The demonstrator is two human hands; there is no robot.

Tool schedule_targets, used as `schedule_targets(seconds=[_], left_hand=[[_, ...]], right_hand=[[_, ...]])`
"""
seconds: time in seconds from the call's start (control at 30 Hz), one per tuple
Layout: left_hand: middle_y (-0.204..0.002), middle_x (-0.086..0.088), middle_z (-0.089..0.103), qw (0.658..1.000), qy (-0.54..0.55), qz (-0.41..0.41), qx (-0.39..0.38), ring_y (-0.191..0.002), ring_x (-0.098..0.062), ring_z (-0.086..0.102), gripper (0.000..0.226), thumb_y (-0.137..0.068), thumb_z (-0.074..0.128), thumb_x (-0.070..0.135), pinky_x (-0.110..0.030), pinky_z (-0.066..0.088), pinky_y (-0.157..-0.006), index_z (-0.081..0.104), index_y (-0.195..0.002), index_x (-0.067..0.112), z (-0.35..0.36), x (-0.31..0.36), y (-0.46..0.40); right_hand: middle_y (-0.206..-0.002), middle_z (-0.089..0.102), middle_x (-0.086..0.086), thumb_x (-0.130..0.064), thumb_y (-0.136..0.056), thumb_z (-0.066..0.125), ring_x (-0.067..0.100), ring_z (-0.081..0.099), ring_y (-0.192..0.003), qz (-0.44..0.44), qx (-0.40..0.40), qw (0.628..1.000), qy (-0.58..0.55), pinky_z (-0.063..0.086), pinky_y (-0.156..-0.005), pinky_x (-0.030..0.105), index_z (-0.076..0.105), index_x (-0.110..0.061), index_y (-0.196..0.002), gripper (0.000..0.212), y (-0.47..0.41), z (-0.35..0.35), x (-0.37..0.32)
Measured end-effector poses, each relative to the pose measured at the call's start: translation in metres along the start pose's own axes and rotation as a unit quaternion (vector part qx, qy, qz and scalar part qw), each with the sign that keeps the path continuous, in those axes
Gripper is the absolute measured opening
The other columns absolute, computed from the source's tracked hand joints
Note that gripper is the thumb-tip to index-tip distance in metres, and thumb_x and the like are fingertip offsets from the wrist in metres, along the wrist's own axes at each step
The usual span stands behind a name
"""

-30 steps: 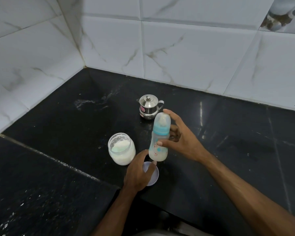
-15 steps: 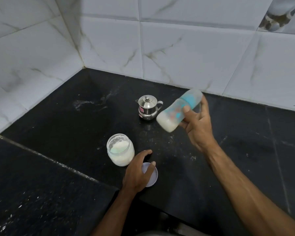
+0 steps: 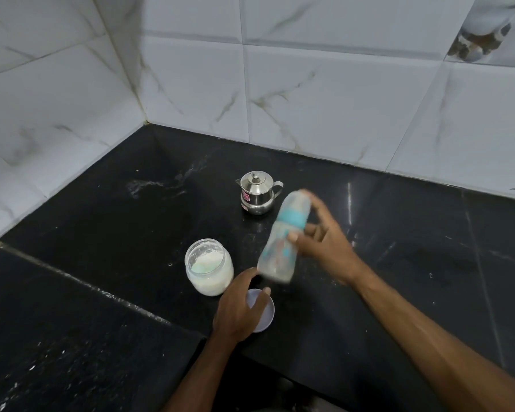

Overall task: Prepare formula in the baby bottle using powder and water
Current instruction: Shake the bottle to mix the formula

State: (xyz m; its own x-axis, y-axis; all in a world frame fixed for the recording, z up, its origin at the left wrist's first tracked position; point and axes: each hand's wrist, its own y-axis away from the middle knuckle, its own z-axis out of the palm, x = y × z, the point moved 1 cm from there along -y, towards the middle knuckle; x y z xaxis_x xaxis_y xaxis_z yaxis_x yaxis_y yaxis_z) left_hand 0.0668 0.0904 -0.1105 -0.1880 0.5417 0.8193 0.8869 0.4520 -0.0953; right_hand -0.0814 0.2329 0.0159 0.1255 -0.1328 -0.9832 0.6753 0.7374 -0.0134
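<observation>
My right hand grips a baby bottle with a blue collar and capped top, held in the air, nearly upright and leaning slightly right, blurred by motion. Whitish liquid shows in its lower part. An open glass jar of white powder stands on the black counter to the left of the bottle. My left hand rests on a pale round lid lying flat near the counter's front edge. A small steel pot with a lid and spout stands behind the bottle.
White marble-look tiles cover the walls at the back and left, meeting in a corner. A seam crosses the counter on the left. Powder specks lie scattered on the counter around the jar and under the bottle.
My right hand swung the bottle up and tilted it sideways to the right, then brought it back down to nearly upright above the lid. My left hand stayed on the lid.
</observation>
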Motion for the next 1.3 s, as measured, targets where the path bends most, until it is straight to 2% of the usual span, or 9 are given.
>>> schedule_targets(seconds=[0.07,0.23,0.4,0.6,0.77,0.83,0.93,1.13,1.3], left_hand=[[-0.125,0.016,0.059,1.000,0.003,-0.007,0.001,-0.115,0.001,0.053,0.056,-0.083,0.050,0.057,-0.018,0.040,-0.096,0.054,-0.129,0.027,0.001,-0.001,0.004],[-0.129,0.021,0.057,1.000,0.018,-0.003,-0.003,-0.121,0.007,0.049,0.046,-0.088,0.057,0.045,-0.008,0.035,-0.098,0.055,-0.130,0.028,0.001,0.000,0.004],[-0.125,0.024,0.057,1.000,0.016,-0.017,-0.006,-0.115,0.011,0.050,0.043,-0.088,0.058,0.047,-0.005,0.034,-0.093,0.053,-0.128,0.032,0.001,-0.001,0.005],[-0.130,0.022,0.055,1.000,0.007,-0.001,0.000,-0.121,0.008,0.048,0.049,-0.087,0.054,0.051,-0.011,0.037,-0.099,0.054,-0.131,0.029,0.002,-0.001,0.005],[-0.127,0.023,0.056,1.000,0.012,-0.009,-0.004,-0.116,0.011,0.049,0.044,-0.087,0.056,0.049,-0.009,0.037,-0.097,0.053,-0.128,0.032,0.003,-0.001,0.005],[-0.125,0.029,0.053,1.000,0.004,-0.006,0.004,-0.116,0.017,0.046,0.039,-0.086,0.056,0.049,-0.006,0.035,-0.096,0.053,-0.123,0.034,0.002,0.001,0.005],[-0.129,0.022,0.056,1.000,0.008,0.002,0.004,-0.122,0.006,0.048,0.050,-0.086,0.053,0.054,-0.016,0.039,-0.101,0.055,-0.129,0.029,0.001,-0.001,0.004],[-0.127,0.020,0.057,1.000,-0.003,0.006,0.007,-0.117,0.010,0.049,0.054,-0.085,0.051,0.057,-0.003,0.032,-0.095,0.054,-0.131,0.028,0.002,-0.001,0.005],[-0.129,0.022,0.056,1.000,0.008,0.007,0.007,-0.122,0.005,0.049,0.049,-0.086,0.053,0.052,-0.014,0.037,-0.101,0.056,-0.129,0.030,0.002,0.001,0.004]], right_hand=[[-0.113,0.070,0.014,-0.004,-0.080,0.073,0.030,0.069,-0.103,0.016,-0.046,0.998,0.041,0.058,-0.078,0.040,0.027,-0.028,-0.146,0.083,0.004,0.003,0.009],[-0.117,0.066,0.012,-0.024,-0.080,0.071,0.031,0.068,-0.105,-0.047,0.128,0.980,-0.145,0.059,-0.075,0.042,0.027,-0.025,-0.146,0.079,-0.008,-0.011,-0.002],[-0.116,0.068,0.015,-0.002,-0.082,0.071,0.031,0.068,-0.105,0.026,-0.052,0.997,0.044,0.058,-0.083,0.045,0.026,-0.028,-0.146,0.082,0.006,0.003,0.013],[-0.106,0.073,0.004,-0.017,-0.082,0.067,0.029,0.069,-0.101,-0.072,0.147,0.980,-0.111,0.059,-0.076,0.045,0.027,-0.022,-0.146,0.075,-0.011,-0.015,-0.011],[-0.114,0.069,0.011,0.004,-0.081,0.068,0.029,0.069,-0.103,0.021,-0.068,0.996,0.052,0.058,-0.078,0.036,0.028,-0.026,-0.145,0.081,0.008,0.002,0.005],[-0.113,0.069,0.011,-0.002,-0.081,0.070,0.028,0.070,-0.102,-0.015,-0.009,1.000,0.024,0.059,-0.076,0.036,0.031,-0.030,-0.141,0.076,0.002,-0.003,-0.003],[-0.111,0.070,0.011,-0.018,-0.082,0.072,0.034,0.068,-0.103,-0.060,0.117,0.988,-0.087,0.059,-0.075,0.046,0.030,-0.026,-0.144,0.075,-0.008,-0.015,-0.014],[-0.115,0.069,0.010,0.004,-0.082,0.068,0.027,0.069,-0.104,0.004,-0.068,0.995,0.072,0.059,-0.081,0.039,0.028,-0.027,-0.144,0.081,0.006,-0.001,-0.002],[-0.102,0.074,0.003,-0.014,-0.083,0.064,0.026,0.071,-0.095,-0.079,0.136,0.983,-0.094,0.060,-0.074,0.045,0.026,-0.021,-0.146,0.074,-0.012,-0.021,-0.019]])
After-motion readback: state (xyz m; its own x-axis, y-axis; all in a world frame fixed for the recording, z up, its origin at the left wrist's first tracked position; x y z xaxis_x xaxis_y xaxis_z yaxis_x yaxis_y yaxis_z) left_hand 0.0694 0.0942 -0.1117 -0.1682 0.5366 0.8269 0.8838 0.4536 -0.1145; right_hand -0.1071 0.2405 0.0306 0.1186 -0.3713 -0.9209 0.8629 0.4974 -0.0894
